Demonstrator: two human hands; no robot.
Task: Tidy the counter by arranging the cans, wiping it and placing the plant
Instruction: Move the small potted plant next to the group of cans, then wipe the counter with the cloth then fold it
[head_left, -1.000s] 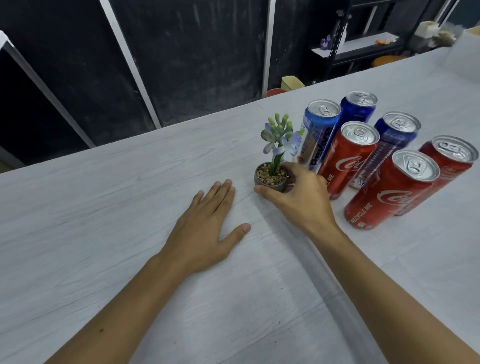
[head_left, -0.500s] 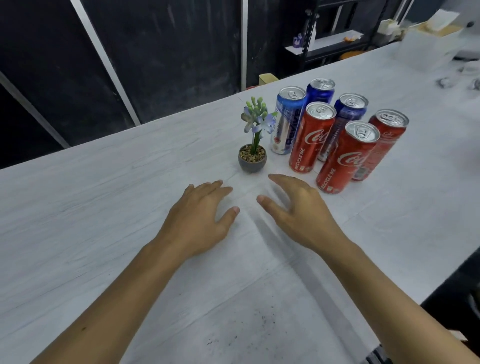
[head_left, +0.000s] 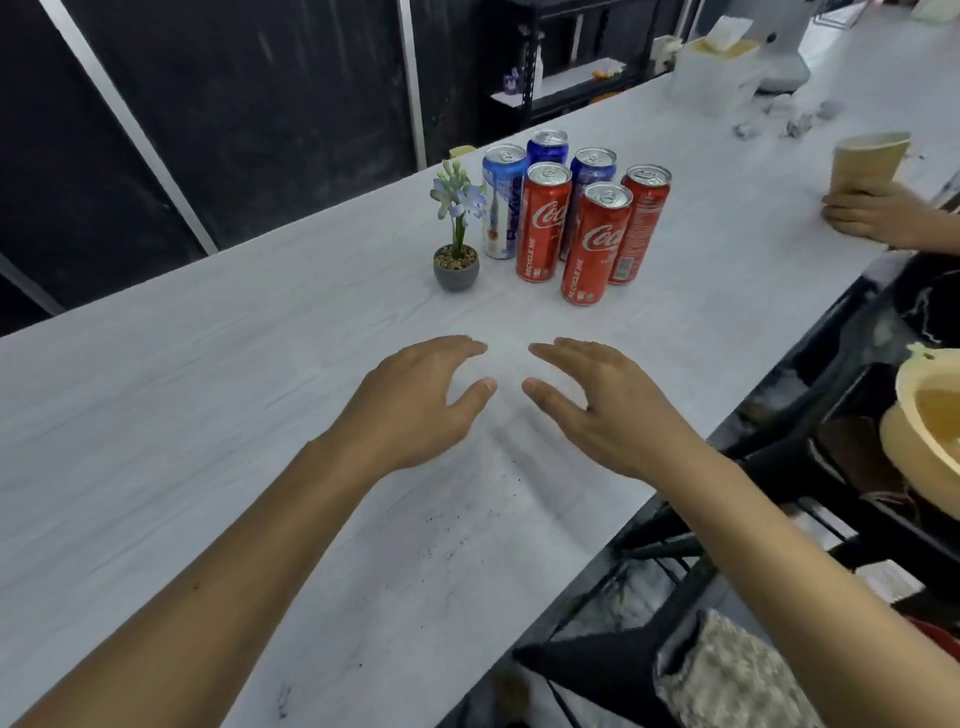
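A small plant (head_left: 456, 244) with pale purple flowers stands upright in a grey pot on the white counter (head_left: 182, 415). Right beside it, several tall cans stand in a tight cluster: red cola cans (head_left: 543, 223) in front, blue cans (head_left: 503, 202) behind. My left hand (head_left: 415, 405) and my right hand (head_left: 597, 405) hover side by side over the counter, well in front of the plant and cans. Both hands are empty, fingers spread, thumbs pointing toward each other.
Another person's hand (head_left: 872, 215) holds a tan paper cup (head_left: 865, 161) at the far right. A white box (head_left: 719, 73) and crumpled scraps (head_left: 779, 122) lie farther back. Dark specks (head_left: 452, 530) dot the counter near me. Black chairs (head_left: 779, 467) and a yellow bowl (head_left: 930, 431) lie past the right edge.
My right hand let go of the plant pot and drew back toward me. My left hand also pulled back. The view backed away, showing more of the counter's right side.
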